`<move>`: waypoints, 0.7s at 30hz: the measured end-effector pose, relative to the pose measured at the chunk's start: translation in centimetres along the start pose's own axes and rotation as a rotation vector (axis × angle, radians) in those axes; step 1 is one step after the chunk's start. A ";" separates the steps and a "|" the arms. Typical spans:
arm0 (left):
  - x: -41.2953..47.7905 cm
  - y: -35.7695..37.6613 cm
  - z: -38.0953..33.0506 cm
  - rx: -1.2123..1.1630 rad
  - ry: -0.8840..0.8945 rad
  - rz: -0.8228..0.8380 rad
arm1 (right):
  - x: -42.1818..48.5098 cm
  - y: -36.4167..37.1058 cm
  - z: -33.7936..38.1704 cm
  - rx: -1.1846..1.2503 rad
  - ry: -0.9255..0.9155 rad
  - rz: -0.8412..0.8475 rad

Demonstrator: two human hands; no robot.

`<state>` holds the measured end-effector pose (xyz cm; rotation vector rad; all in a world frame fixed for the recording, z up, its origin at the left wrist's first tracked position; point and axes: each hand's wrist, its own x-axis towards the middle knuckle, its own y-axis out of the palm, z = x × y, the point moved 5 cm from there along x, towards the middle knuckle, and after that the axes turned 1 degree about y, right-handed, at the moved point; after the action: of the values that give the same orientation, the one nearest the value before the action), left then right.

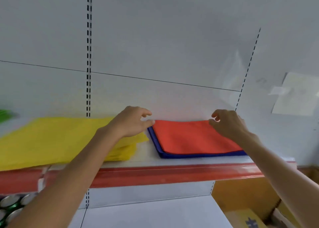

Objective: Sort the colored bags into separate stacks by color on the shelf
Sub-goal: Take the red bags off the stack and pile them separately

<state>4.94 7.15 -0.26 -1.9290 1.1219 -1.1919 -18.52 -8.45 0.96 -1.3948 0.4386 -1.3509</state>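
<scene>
1. Orange bag (195, 136) lies flat and folded on top of the blue bags (189, 156), toward the right of the shelf (146, 160). It is a thin, matte sheet with crisp edges, and blue shows as a rim along its left and front sides.
2. It looks light, soft and floppy, and would likely sag when raised. Pinching both far corners at once, or sliding fingers under one edge, should lift it without dragging the blue along.
3. Left grip (133, 122) sits at the far left corner, thumb and fingers parted and loosely curled, holding nothing. Right grip (226, 124) is likewise unclosed, its thumb at the far right edge.
4. Yellow bags (51, 138) form their own stack just to the left, apart from the blue.
5. Orange resting on blue makes a mixed pile, so the sorting looks unfinished.
</scene>
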 end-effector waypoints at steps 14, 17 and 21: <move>4.5 11.6 -6.2 0.141 -0.139 0.001 | 5.9 2.6 -15.1 0.091 0.108 0.068; 4.5 12.4 -5.9 0.263 -0.193 -0.018 | 6.8 3.7 -15.4 0.080 0.078 0.100; 4.6 12.7 -5.8 0.392 -0.279 0.050 | 7.6 5.1 -15.2 0.037 0.072 0.155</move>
<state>-3.57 -3.13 -6.36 -1.6881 0.7241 -0.9906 -27.52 -23.08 -3.42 -1.2585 0.5555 -1.2785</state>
